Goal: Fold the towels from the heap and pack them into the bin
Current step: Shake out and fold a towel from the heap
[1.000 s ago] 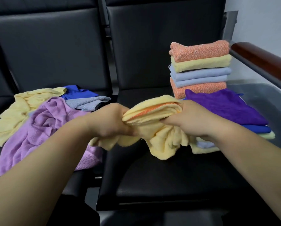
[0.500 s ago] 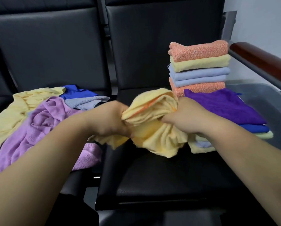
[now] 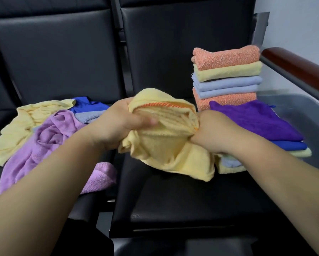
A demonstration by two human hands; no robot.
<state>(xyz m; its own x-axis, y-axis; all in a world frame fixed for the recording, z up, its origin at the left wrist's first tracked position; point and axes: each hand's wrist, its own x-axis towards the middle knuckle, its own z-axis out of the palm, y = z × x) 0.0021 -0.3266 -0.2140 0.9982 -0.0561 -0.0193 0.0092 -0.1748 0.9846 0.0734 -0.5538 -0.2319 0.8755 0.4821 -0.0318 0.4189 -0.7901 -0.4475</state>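
We clench the yellow towel (image 3: 173, 145) in both fists above the black seat (image 3: 173, 204), left hand (image 3: 121, 124) with its thumb laid across it, right hand (image 3: 216, 132) gripping its right end. Since a second ago it has bulged higher between them.

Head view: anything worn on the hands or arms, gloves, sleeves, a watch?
Nothing worn shows. The left hand and right hand have no gloves, rings or watch; the left forearm and right forearm are uncovered, no sleeve in view.
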